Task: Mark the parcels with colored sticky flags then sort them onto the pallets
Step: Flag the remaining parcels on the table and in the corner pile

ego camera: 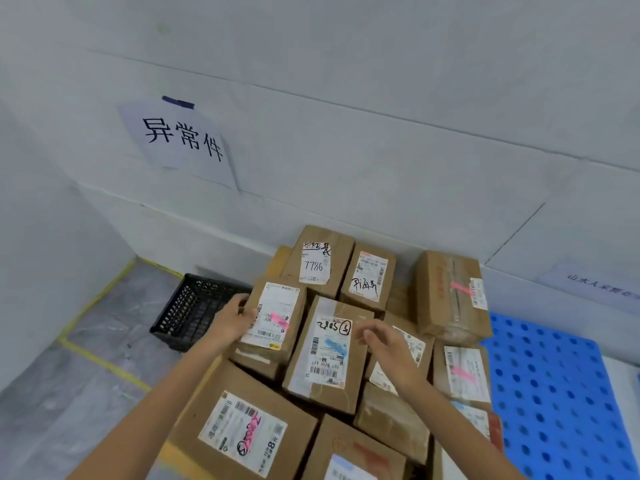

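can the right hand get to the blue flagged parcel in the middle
Probably yes: the right hand hovers right beside the blue-flagged parcel, which lies on top of the pile with nothing over it.

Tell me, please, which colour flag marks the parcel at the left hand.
Pink; the flag on that parcel shows best in the head view.

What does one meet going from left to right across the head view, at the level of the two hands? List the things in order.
yellow floor tape → black crate → left hand → left pink-flagged parcel → blue-flagged parcel → right hand → right pink-flagged parcel → blue pallet
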Tool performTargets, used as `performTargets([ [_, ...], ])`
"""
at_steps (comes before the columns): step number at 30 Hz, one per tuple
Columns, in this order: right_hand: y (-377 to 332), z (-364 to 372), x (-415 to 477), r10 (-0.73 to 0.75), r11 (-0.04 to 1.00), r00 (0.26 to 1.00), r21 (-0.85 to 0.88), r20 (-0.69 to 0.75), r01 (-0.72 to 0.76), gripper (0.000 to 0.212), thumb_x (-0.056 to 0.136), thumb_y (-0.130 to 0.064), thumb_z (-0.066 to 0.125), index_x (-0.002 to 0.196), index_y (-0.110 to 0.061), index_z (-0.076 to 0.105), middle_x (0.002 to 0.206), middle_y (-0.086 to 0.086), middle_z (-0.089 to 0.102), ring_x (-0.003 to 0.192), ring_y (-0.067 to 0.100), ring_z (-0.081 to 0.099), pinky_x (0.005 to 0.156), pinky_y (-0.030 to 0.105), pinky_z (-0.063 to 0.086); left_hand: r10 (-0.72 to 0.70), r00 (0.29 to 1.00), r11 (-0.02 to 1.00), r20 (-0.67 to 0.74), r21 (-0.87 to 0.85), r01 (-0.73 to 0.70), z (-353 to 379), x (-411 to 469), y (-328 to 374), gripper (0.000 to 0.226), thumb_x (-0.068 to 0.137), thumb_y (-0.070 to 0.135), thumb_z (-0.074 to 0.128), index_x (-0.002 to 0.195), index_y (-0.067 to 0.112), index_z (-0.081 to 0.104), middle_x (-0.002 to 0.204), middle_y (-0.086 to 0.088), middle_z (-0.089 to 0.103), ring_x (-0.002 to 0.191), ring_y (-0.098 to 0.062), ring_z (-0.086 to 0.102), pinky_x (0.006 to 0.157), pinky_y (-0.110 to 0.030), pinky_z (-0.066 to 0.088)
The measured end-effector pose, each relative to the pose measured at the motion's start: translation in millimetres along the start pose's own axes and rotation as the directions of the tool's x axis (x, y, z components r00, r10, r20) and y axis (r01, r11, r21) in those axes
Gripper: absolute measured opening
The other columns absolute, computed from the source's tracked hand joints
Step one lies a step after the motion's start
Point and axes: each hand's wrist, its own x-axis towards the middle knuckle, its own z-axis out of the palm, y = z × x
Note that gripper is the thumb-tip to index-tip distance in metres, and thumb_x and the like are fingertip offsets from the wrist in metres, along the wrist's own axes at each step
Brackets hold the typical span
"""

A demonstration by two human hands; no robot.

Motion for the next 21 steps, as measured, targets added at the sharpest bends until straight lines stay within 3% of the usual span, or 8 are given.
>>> performTargets([
  [3, -11.5, -2.0, 34.1, 0.033, 0.999, 0.998, -0.001, -0.056, -0.033, 0.028, 0.094, -0.001, 0.045, 0.089, -0.018, 0.066, 0.093, 0.007, 0.068, 0.092, 0.018, 0.063, 0.087, 0.029, 0.049, 0.078, 0.997, 0.988, 0.008, 0.133, -0.078, -13.3, 22.0, 12.2, 0.045, 0.095, 0.040, 0.048, 0.127, 0.010, 0.051, 0.123, -0.009, 0.060, 0.112, -0.025, 0.056, 0.093, -0.034, 0.043],
  [7, -29.2, 6.3, 97.3, 0.118, 0.993, 0.992, 0.028, -0.054, -0.117, 0.022, 0.097, -0.006, 0.044, 0.103, -0.015, 0.063, 0.108, 0.002, 0.064, 0.102, 0.015, 0.060, 0.097, 0.030, 0.047, 0.184, 0.982, 0.967, -0.047, 0.190, -0.172, -28.3, 78.2, 52.6, 0.040, 0.099, 0.031, 0.042, 0.126, 0.004, 0.054, 0.129, -0.015, 0.057, 0.119, -0.028, 0.052, 0.097, -0.033, 0.038],
  [11, -39.9, 29.3, 157.3, 0.273, 0.962, 0.961, 0.006, 0.041, -0.273, 0.031, 0.097, -0.014, 0.044, 0.127, -0.013, 0.052, 0.135, 0.006, 0.050, 0.124, 0.023, 0.046, 0.104, 0.035, 0.039, 0.125, 0.986, 0.968, 0.111, 0.205, -0.145, -10.5, 135.4, 94.2, 0.048, 0.098, 0.032, 0.047, 0.137, 0.006, 0.043, 0.143, -0.013, 0.043, 0.130, -0.027, 0.042, 0.103, -0.029, 0.032],
  [14, -48.0, 45.7, 176.8, 0.334, 0.937, 0.941, -0.134, 0.062, -0.323, 0.037, 0.097, -0.014, 0.043, 0.133, -0.008, 0.045, 0.140, 0.009, 0.047, 0.129, 0.026, 0.042, 0.102, 0.033, 0.035, 0.030, 0.962, 0.971, 0.271, 0.220, -0.092, 13.2, 157.0, 105.3, 0.057, 0.098, 0.029, 0.048, 0.144, 0.002, 0.029, 0.150, -0.013, 0.032, 0.133, -0.027, 0.037, 0.107, -0.032, 0.032],
  [17, -53.0, 50.8, 184.9, 0.336, 0.911, 0.942, -0.261, 0.027, -0.318, 0.038, 0.099, -0.011, 0.039, 0.136, -0.003, 0.040, 0.141, 0.011, 0.045, 0.128, 0.026, 0.043, 0.088, 0.024, 0.036, -0.058, 0.920, 0.982, 0.387, 0.190, -0.018, 30.2, 171.3, 99.5, 0.053, 0.097, 0.021, 0.051, 0.141, 0.001, 0.030, 0.144, -0.014, 0.041, 0.124, -0.027, 0.046, 0.102, -0.037, 0.040],
  [21, -61.7, 46.8, 184.4, 0.362, 0.878, 0.931, -0.352, 0.047, -0.324, 0.040, 0.100, -0.012, 0.038, 0.140, -0.004, 0.037, 0.146, 0.011, 0.040, 0.132, 0.026, 0.039, 0.091, 0.023, 0.037, -0.112, 0.885, 0.994, 0.452, 0.058, 0.096, 34.3, 179.0, 88.2, 0.048, 0.094, 0.023, 0.055, 0.134, 0.004, 0.039, 0.131, -0.014, 0.055, 0.118, -0.031, 0.054, 0.099, -0.046, 0.046],
])
